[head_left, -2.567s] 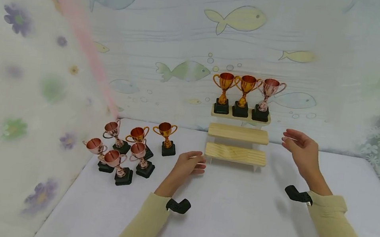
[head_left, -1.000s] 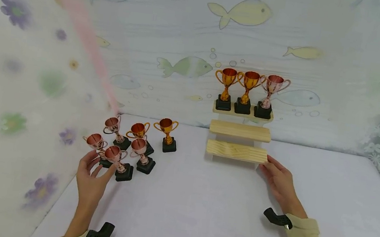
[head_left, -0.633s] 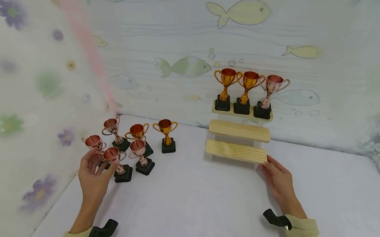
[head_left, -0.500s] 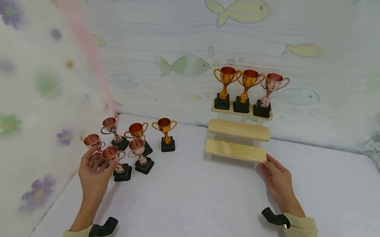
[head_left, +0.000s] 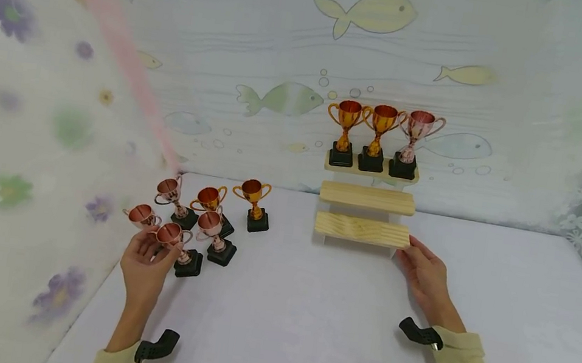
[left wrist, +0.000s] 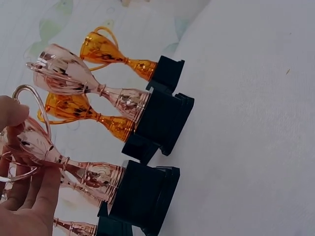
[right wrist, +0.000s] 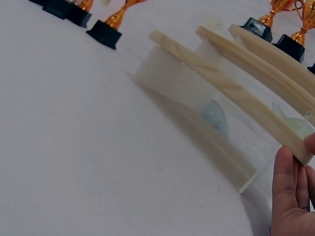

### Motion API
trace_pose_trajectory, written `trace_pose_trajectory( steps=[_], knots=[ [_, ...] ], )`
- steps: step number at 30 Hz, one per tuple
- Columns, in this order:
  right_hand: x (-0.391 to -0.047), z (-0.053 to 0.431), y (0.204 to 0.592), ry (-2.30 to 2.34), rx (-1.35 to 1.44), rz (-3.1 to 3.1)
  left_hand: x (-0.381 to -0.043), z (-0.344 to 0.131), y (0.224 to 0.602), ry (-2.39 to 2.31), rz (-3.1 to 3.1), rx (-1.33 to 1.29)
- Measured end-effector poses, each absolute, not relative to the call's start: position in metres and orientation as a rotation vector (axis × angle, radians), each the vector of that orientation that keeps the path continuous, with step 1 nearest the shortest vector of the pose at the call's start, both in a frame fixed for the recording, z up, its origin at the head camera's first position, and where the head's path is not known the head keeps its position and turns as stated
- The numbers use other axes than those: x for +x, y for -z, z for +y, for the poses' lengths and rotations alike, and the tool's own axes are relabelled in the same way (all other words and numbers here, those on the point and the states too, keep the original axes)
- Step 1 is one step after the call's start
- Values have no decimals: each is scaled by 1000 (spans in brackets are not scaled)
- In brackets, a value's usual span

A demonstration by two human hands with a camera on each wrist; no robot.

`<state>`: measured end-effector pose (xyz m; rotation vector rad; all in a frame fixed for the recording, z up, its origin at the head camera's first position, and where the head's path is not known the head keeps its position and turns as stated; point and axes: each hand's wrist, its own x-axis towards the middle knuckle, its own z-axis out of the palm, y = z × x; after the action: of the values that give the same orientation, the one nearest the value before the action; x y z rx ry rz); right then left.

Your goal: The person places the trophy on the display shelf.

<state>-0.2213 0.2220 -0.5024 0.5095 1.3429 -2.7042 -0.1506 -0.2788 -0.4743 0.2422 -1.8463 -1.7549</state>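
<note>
Pinching the bowl of the held rose trophy [head_left: 171, 234], your left hand [head_left: 143, 269] sets its thumb on one side and its fingers on the other. The left wrist view shows this trophy's curved handle beside your thumb and its black base side on; only the head view looks down into its reddish bowl. Whether that base touches the white surface [head_left: 293, 329], you cannot tell. Just beyond your left hand stands the outer rose trophy [head_left: 142, 215], its lower part hidden. Farther from that hand is the rear rose trophy [head_left: 169, 192]; to the hand's right are the rear gold trophy [head_left: 208, 198], the near rose trophy [head_left: 210, 225] in front of it and, more apart, the lone gold trophy [head_left: 252, 193]. Well to the right of your left hand sits the stepped stand [head_left: 366, 197]. Its top board, beyond and left of your right hand [head_left: 427, 285], carries two gold cups [head_left: 348, 115] and a pink cup [head_left: 420, 126] in a row, mouths up. Your right hand pinches the right end of the bottom board [head_left: 362, 231]. The right wrist view shows a translucent support [right wrist: 160, 71] beneath that board; the head view shows little of it.
</note>
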Motion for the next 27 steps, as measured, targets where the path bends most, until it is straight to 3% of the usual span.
trace_pose_trajectory(
  steps=[27],
  knots=[
    [-221,221,498,2688,596,1314,-123,-280,448,1758,-1823,183]
  ],
)
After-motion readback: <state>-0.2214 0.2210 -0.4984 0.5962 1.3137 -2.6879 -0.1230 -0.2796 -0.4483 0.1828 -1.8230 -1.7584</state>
